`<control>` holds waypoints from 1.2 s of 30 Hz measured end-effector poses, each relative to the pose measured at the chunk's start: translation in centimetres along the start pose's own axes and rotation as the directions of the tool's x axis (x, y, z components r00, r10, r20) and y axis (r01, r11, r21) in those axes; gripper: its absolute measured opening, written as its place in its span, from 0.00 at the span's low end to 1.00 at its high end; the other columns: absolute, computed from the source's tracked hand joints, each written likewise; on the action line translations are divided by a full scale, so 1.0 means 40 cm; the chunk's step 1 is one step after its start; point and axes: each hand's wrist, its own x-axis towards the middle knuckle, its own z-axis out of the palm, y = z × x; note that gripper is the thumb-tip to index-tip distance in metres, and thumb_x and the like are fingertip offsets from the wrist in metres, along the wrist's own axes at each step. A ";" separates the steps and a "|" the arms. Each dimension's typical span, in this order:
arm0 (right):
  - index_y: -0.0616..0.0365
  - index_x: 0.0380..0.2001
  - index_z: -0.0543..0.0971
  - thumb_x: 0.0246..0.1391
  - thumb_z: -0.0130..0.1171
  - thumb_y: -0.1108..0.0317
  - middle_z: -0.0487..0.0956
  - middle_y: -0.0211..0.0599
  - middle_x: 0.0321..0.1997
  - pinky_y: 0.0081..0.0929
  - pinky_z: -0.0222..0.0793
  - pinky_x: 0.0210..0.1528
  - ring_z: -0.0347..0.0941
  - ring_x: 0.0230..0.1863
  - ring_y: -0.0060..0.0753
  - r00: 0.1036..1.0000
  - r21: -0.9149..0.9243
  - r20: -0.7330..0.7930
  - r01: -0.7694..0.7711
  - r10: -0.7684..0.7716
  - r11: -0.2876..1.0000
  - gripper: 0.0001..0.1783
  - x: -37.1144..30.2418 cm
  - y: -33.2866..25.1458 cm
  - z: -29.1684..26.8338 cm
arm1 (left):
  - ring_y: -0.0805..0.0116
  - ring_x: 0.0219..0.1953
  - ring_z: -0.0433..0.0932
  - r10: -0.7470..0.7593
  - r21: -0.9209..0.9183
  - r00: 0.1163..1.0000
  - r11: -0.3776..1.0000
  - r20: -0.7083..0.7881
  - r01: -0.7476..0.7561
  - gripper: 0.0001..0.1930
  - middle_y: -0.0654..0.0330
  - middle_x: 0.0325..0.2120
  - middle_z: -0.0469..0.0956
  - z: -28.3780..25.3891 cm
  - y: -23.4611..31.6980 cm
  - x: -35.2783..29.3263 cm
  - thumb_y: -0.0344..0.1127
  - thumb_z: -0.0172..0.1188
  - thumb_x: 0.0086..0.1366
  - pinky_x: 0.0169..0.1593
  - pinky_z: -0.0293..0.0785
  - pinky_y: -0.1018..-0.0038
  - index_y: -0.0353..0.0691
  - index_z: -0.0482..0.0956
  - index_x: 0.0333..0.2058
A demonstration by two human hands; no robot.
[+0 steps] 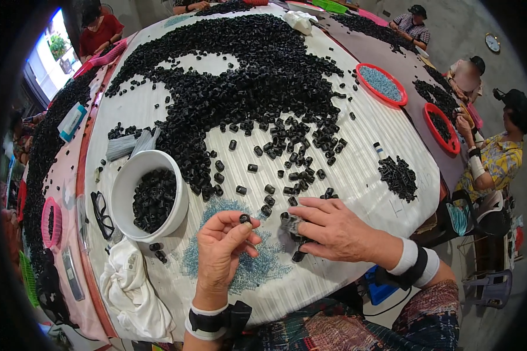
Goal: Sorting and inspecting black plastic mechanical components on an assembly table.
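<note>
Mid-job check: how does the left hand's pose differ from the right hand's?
The left hand pinches one black piece at its fingertips; the right hand reaches back-up over loose black pieces, its grip unclear. The left hand is above the blue beads; the right hand is by their right edge. Both wrists wear white bands and black straps.

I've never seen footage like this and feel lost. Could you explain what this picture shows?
There is no machine: just a person's bare hands. A wide fisheye camera on that person's head looks down, so straight edges bend. On the white table are a big heap of black pieces, a patch of blue beads and a white tub of more pieces. The left hand pinches one black piece between thumb and finger; the right hand is over others; whether it grips any is unclear.
</note>
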 end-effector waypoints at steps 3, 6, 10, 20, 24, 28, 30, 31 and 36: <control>0.54 0.42 0.73 0.47 0.62 0.57 0.68 0.39 0.58 0.43 0.61 0.53 0.59 0.62 0.42 0.996 0.039 -0.083 0.044 -0.041 0.998 0.20 0.053 -0.001 0.022 | 0.68 0.27 0.81 0.001 -0.010 1.000 1.000 0.000 -0.001 0.07 0.50 0.32 0.80 0.001 0.001 0.003 0.24 0.59 0.59 0.23 0.78 0.78 0.33 0.74 0.37; 0.55 0.42 0.73 0.48 0.61 0.56 0.67 0.39 0.58 0.41 0.59 0.54 0.59 0.62 0.42 0.992 -0.010 -0.107 0.066 -0.067 0.998 0.21 0.112 0.007 0.042 | 0.69 0.26 0.80 0.005 -0.004 1.000 1.000 -0.011 -0.005 0.07 0.50 0.32 0.79 -0.002 -0.001 0.001 0.24 0.58 0.59 0.23 0.79 0.78 0.32 0.74 0.37; 0.54 0.37 0.73 0.48 0.59 0.57 0.72 0.35 0.49 0.39 0.60 0.51 0.65 0.56 0.38 0.988 -0.070 -0.129 0.077 -0.086 0.995 0.17 0.107 0.051 0.055 | 0.69 0.27 0.80 -0.006 0.003 1.000 1.000 -0.018 0.006 0.07 0.50 0.32 0.80 -0.002 0.006 -0.002 0.24 0.59 0.59 0.24 0.78 0.78 0.33 0.74 0.37; 0.55 0.39 0.73 0.46 0.59 0.66 0.71 0.40 0.49 0.39 0.63 0.51 0.66 0.52 0.44 0.964 -0.094 -0.266 0.004 -0.029 0.996 0.15 0.136 0.135 0.034 | 0.70 0.26 0.81 -0.021 0.030 0.999 0.999 -0.028 0.022 0.06 0.50 0.32 0.79 0.006 0.008 0.002 0.25 0.58 0.59 0.22 0.79 0.79 0.33 0.74 0.36; 0.51 0.39 0.74 0.45 0.61 0.62 0.70 0.38 0.53 0.43 0.59 0.53 0.63 0.56 0.44 0.986 -0.182 -0.165 -0.040 0.010 0.983 0.16 0.108 0.092 0.052 | 0.69 0.26 0.81 -0.021 0.023 0.999 0.999 -0.034 0.022 0.06 0.50 0.31 0.79 0.005 0.010 -0.002 0.24 0.58 0.59 0.22 0.80 0.78 0.33 0.74 0.36; 0.51 0.37 0.74 0.44 0.62 0.61 0.71 0.38 0.52 0.42 0.60 0.53 0.63 0.56 0.44 0.982 -0.241 -0.178 -0.098 0.055 0.966 0.16 0.055 0.053 0.039 | 0.69 0.27 0.81 -0.027 0.031 0.999 0.999 -0.022 0.027 0.06 0.50 0.31 0.79 0.009 0.006 -0.003 0.25 0.58 0.59 0.22 0.80 0.78 0.33 0.74 0.36; 0.52 0.36 0.74 0.42 0.63 0.62 0.72 0.37 0.51 0.40 0.61 0.53 0.64 0.56 0.43 0.975 -0.137 -0.224 -0.024 -0.007 0.990 0.16 0.057 0.024 0.049 | 0.69 0.27 0.81 -0.023 0.026 1.000 0.999 -0.010 0.023 0.06 0.50 0.31 0.79 0.004 0.001 -0.003 0.25 0.58 0.59 0.22 0.80 0.78 0.33 0.74 0.36; 0.53 0.34 0.74 0.42 0.63 0.62 0.72 0.36 0.51 0.38 0.61 0.52 0.65 0.56 0.42 0.977 -0.102 -0.201 0.053 -0.073 0.993 0.15 0.060 0.010 0.053 | 0.69 0.27 0.81 -0.016 0.020 1.000 1.000 0.001 0.016 0.06 0.50 0.31 0.79 0.003 -0.001 -0.002 0.25 0.58 0.59 0.22 0.80 0.79 0.33 0.74 0.36; 0.53 0.29 0.72 0.42 0.62 0.64 0.74 0.29 0.39 0.33 0.62 0.48 0.69 0.50 0.34 0.978 -0.064 -0.136 0.150 -0.157 0.987 0.11 0.050 0.017 0.069 | 0.70 0.27 0.81 -0.016 0.027 1.000 1.000 -0.012 0.016 0.06 0.51 0.31 0.79 0.006 0.001 0.000 0.25 0.57 0.60 0.22 0.79 0.79 0.33 0.74 0.36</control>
